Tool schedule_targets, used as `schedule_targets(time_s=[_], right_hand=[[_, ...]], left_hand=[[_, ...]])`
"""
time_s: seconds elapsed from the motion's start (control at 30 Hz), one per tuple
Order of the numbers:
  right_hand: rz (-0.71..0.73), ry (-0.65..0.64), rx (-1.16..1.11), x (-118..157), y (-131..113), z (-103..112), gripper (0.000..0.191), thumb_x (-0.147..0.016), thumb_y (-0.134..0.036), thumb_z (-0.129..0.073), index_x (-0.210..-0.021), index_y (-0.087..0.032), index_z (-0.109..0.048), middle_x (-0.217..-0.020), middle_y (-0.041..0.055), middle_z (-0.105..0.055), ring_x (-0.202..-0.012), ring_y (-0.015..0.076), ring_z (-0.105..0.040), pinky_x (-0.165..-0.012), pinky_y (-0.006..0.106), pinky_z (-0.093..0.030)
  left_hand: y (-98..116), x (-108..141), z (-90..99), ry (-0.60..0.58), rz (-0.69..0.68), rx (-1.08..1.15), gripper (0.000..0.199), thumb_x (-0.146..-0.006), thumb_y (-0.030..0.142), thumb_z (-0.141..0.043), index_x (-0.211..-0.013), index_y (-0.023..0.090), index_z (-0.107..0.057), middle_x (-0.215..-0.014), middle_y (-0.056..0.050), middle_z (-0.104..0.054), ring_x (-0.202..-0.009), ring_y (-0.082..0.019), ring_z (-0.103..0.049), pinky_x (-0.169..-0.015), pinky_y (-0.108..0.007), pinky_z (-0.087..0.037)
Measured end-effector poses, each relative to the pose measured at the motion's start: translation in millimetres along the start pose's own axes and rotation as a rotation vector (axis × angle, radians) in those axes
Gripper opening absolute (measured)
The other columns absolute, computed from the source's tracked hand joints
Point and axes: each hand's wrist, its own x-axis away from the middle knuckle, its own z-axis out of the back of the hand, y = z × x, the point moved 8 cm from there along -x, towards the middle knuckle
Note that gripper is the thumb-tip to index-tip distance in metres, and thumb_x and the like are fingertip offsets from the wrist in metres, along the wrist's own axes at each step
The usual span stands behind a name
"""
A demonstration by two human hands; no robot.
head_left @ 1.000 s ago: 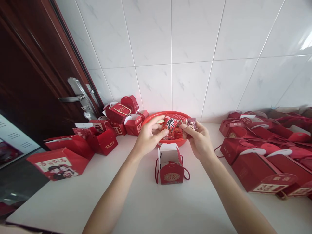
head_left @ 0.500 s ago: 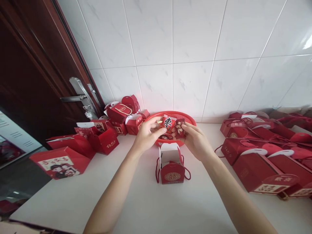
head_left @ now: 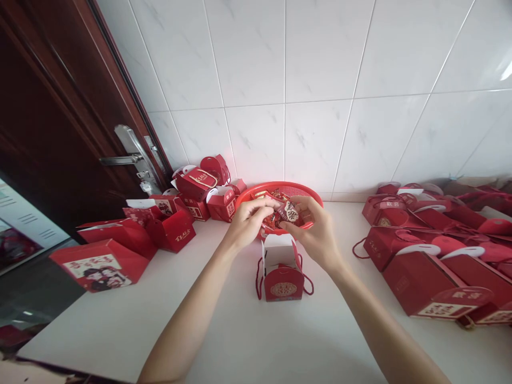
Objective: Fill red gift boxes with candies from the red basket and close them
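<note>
Over a red plastic basket [head_left: 298,188] of wrapped sweets, my left hand [head_left: 250,218] pinches the left side of a dark red packet [head_left: 288,212] with pale lettering. On the packet's right side, my right hand [head_left: 316,226] has it between thumb and fingers. Both hands are closed and close together; a red-edged wrapper shows near the left fingertips. Just in front of the basket, a small red gift box [head_left: 283,285] stands upright with its top open, white inside, and red cord handles hanging at both sides.
Red boxes [head_left: 172,229] stand in a group on the white table's [head_left: 240,341] left side. Rows of more red boxes [head_left: 424,277] fill its right side. A tiled wall [head_left: 320,133] rises behind, and a dark door [head_left: 60,106] with a metal handle is at the left.
The red packet with black lettering no longer shows upright at my left hand. My right hand has moved slightly left, and the dark packet now lies tilted between both hands.
</note>
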Motion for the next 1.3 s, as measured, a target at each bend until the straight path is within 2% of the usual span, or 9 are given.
schedule_targets(time_s=[0.17,0.3,0.4,0.53,0.73,0.87,0.97,1.13,1.3], right_hand=[[0.098,-0.023,0.066,1.0,-8.0,-1.6,0.040,-0.075,-0.019,-0.074,-0.113,-0.026,-0.064,-0.104,0.0033,-0.072,-0.096,0.0230,-0.066,-0.085,0.039,-0.054],[0.067,-0.068,-0.096,-3.5,-9.6,2.7,0.036,-0.079,-0.032,-0.077,-0.113,-0.024,-0.065,-0.105,0.0048,-0.072,-0.093,0.0214,-0.066,-0.084,0.037,-0.054],[-0.060,-0.127,-0.247,-6.4,-3.8,3.9,0.027,-0.082,-0.042,-0.075,-0.097,-0.021,-0.068,-0.094,0.0055,-0.072,-0.083,0.0199,-0.067,-0.077,0.035,-0.053],[-0.142,-0.227,-0.278,-5.9,0.1,0.3,0.034,-0.081,-0.046,-0.076,-0.067,-0.019,-0.061,-0.071,0.0023,-0.066,-0.071,0.0172,-0.062,-0.070,0.032,-0.049],[-0.147,-0.193,-0.222,-4.5,3.1,-1.4,0.038,-0.078,-0.046,-0.078,-0.062,-0.021,-0.055,-0.064,0.0012,-0.063,-0.064,0.0169,-0.058,-0.064,0.032,-0.046],[-0.140,-0.116,-0.237,-5.4,2.0,2.1,0.034,-0.081,-0.046,-0.073,-0.064,-0.022,-0.055,-0.067,0.0014,-0.063,-0.068,0.0182,-0.060,-0.067,0.033,-0.049],[-0.137,-0.104,-0.267,-7.1,1.2,6.0,0.030,-0.080,-0.040,-0.070,-0.064,-0.022,-0.052,-0.068,0.0002,-0.061,-0.070,0.0180,-0.061,-0.069,0.033,-0.051],[-0.098,-0.333,-0.047,-2.0,3.5,-10.0,0.017,-0.070,-0.019,-0.067,-0.060,-0.021,-0.053,-0.067,-0.0005,-0.064,-0.070,0.0176,-0.062,-0.069,0.031,-0.050],[-0.062,-0.504,0.244,11.0,11.1,-32.6,0.015,-0.069,-0.008,-0.062,-0.068,-0.022,-0.058,-0.071,-0.0006,-0.068,-0.067,0.0170,-0.062,-0.061,0.029,-0.046]], left_hand=[[2.8,3.4,-12.3,-0.145,-0.018,-0.033,0.031,-0.089,0.047,-0.062,-0.089,0.018,-0.076,-0.092,-0.005,-0.074,-0.094,-0.023,-0.065,-0.085,-0.034,-0.052],[15.1,4.5,-5.2,-0.085,-0.127,-0.076,0.030,-0.093,0.044,-0.058,-0.084,0.018,-0.072,-0.087,-0.003,-0.069,-0.088,-0.020,-0.062,-0.083,-0.031,-0.049],[20.1,4.0,2.2,-0.015,-0.171,-0.090,0.028,-0.093,0.042,-0.058,-0.080,0.019,-0.069,-0.082,-0.002,-0.066,-0.083,-0.018,-0.058,-0.078,-0.029,-0.047],[21.8,4.4,8.1,0.051,-0.179,-0.121,0.027,-0.092,0.041,-0.058,-0.075,0.020,-0.064,-0.074,0.000,-0.059,-0.075,-0.017,-0.052,-0.072,-0.028,-0.045],[23.8,7.4,5.9,0.054,-0.188,-0.196,0.032,-0.093,0.040,-0.054,-0.070,0.020,-0.060,-0.069,0.001,-0.051,-0.070,-0.016,-0.046,-0.068,-0.028,-0.041],[19.9,6.9,9.2,0.053,-0.143,-0.209,0.032,-0.092,0.043,-0.056,-0.071,0.019,-0.065,-0.071,0.000,-0.061,-0.073,-0.017,-0.054,-0.071,-0.029,-0.045],[16.2,5.0,23.0,0.089,-0.105,-0.207,0.029,-0.089,0.044,-0.061,-0.085,0.019,-0.075,-0.088,-0.003,-0.074,-0.090,-0.022,-0.063,-0.083,-0.031,-0.049],[16.6,3.5,51.7,0.204,-0.126,-0.214,0.026,-0.087,0.036,-0.061,-0.093,0.019,-0.079,-0.102,-0.006,-0.077,-0.104,-0.025,-0.066,-0.090,-0.033,-0.049],[13.8,3.3,44.7,0.127,-0.076,-0.239,0.025,-0.085,0.033,-0.060,-0.096,0.021,-0.080,-0.105,-0.005,-0.077,-0.094,-0.024,-0.068,-0.083,-0.034,-0.052]])
